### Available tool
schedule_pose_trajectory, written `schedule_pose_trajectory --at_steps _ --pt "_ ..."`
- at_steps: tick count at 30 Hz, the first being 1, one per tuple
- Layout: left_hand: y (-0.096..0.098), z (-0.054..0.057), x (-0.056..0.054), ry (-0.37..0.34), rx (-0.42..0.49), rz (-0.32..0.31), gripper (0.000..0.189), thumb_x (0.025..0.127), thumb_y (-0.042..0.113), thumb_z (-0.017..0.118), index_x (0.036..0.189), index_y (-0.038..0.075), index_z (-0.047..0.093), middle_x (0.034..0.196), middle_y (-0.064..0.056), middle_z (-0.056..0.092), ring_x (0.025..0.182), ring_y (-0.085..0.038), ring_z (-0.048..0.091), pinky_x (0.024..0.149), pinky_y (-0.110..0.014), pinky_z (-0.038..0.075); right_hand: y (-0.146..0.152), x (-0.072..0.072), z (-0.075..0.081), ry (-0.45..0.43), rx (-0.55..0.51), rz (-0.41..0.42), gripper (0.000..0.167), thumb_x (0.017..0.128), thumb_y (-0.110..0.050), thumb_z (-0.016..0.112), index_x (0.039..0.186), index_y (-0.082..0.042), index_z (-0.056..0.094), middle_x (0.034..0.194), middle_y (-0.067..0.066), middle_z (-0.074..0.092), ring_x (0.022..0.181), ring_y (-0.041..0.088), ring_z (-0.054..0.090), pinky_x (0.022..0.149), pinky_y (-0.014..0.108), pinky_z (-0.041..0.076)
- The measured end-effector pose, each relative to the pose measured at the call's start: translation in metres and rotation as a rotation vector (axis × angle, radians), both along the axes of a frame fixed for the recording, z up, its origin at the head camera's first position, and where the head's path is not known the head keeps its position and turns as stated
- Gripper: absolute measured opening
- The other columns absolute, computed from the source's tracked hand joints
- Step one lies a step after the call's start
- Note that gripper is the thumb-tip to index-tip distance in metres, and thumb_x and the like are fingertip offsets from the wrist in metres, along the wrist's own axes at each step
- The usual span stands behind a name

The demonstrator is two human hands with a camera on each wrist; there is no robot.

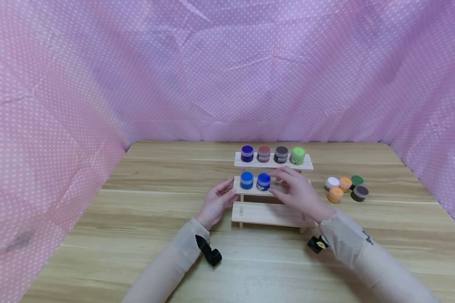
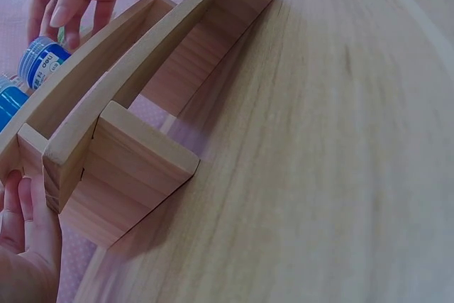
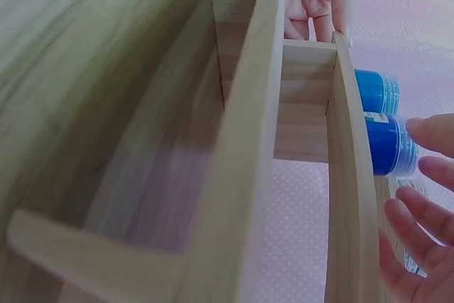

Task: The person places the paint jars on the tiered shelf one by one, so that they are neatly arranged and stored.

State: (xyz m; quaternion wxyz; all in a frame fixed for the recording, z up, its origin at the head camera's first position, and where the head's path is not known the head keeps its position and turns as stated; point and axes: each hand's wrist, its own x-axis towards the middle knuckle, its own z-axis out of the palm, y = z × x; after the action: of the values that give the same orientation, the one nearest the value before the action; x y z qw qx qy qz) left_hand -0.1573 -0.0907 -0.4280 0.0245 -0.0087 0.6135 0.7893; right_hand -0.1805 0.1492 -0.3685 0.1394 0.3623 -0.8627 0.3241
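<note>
A stepped wooden rack (image 1: pixel 270 214) stands on the table. On its middle step sit a lighter blue paint jar (image 1: pixel 246 180) and a dark blue paint jar (image 1: pixel 263 182). My left hand (image 1: pixel 217 203) is at the rack's left end, its fingertips touching the end of the middle step. Just right of the dark blue jar is my right hand (image 1: pixel 298 191), thumb and fingers spread and close to its lid. Whether they touch the lid is hard to tell. In the right wrist view, the right hand (image 3: pixel 425 218) has nothing gripped between its loosely bent fingers.
The back step (image 1: pixel 273 164) carries a purple jar (image 1: pixel 247 154), a reddish-brown jar (image 1: pixel 263 154), a dark brown jar (image 1: pixel 281 155) and a light green jar (image 1: pixel 298 156). Several loose jars, including a white one (image 1: pixel 331 184) and a dark green one (image 1: pixel 357 181), stand on the table (image 1: pixel 394 235) at right.
</note>
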Motion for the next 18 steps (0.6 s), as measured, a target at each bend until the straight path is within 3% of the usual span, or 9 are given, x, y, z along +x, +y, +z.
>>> schedule_pose_trajectory --at_steps 18 --pt "0.001 0.004 0.000 -0.001 0.011 0.003 0.045 0.094 -0.005 0.049 0.139 -0.001 0.043 0.105 -0.004 0.055 0.092 -0.008 0.059 0.095 -0.030 0.052 0.026 0.009 -0.006 0.106 -0.028 -0.031 0.033 0.078 -0.006 0.076 0.110 -0.006 0.066 0.103 0.005 0.063 0.086 0.017 0.061 0.072 0.033 0.058"
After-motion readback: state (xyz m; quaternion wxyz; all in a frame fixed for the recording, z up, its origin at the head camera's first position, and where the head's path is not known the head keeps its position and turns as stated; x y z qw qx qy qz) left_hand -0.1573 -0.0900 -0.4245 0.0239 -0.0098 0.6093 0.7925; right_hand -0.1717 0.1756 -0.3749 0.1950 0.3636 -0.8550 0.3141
